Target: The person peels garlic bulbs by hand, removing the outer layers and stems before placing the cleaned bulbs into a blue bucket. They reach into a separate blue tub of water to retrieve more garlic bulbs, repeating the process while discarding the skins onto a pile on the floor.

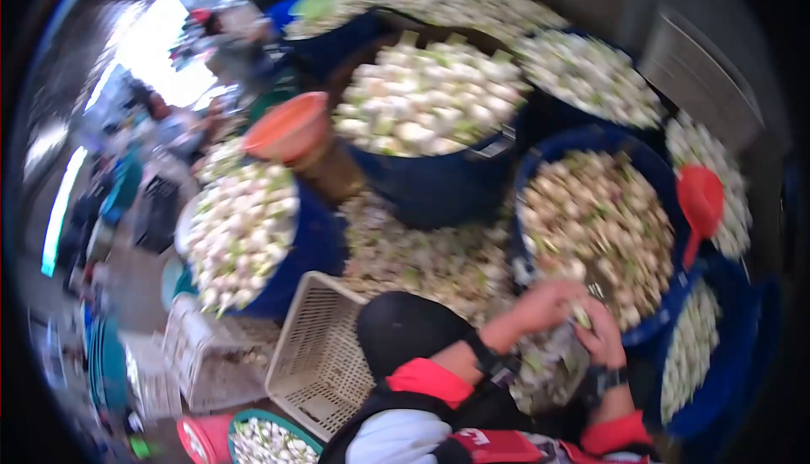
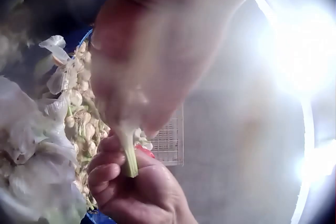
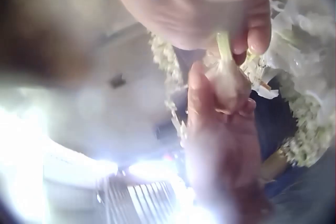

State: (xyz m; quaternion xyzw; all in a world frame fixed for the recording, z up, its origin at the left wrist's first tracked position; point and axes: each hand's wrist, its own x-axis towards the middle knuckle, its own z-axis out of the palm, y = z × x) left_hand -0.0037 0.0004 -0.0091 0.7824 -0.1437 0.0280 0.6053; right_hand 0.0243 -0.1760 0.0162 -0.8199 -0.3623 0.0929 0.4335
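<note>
In the head view, my left hand (image 1: 544,305) and right hand (image 1: 602,335) meet over the lap beside a blue tub (image 1: 525,169) of brownish, unpeeled garlic (image 1: 599,219). A pale garlic bulb (image 3: 231,86) with a short green stem is between them. The left hand (image 3: 220,140) holds the bulb between thumb and fingers. The right hand (image 3: 210,8) has its fingers curled at the stem end, pinching the bulb's outer skin. In the left wrist view the cut stem (image 2: 129,158) points down across the right palm. Loose papery skins (image 1: 548,363) lie below the hands.
Blue tubs of whiter garlic (image 1: 430,101) stand ahead and around. A red ladle (image 1: 700,198) rests at the right tub's rim; an orange basin (image 1: 287,129) sits further left. An open beige crate (image 1: 316,363) is beside the left knee. Garlic and skins cover the floor between the tubs.
</note>
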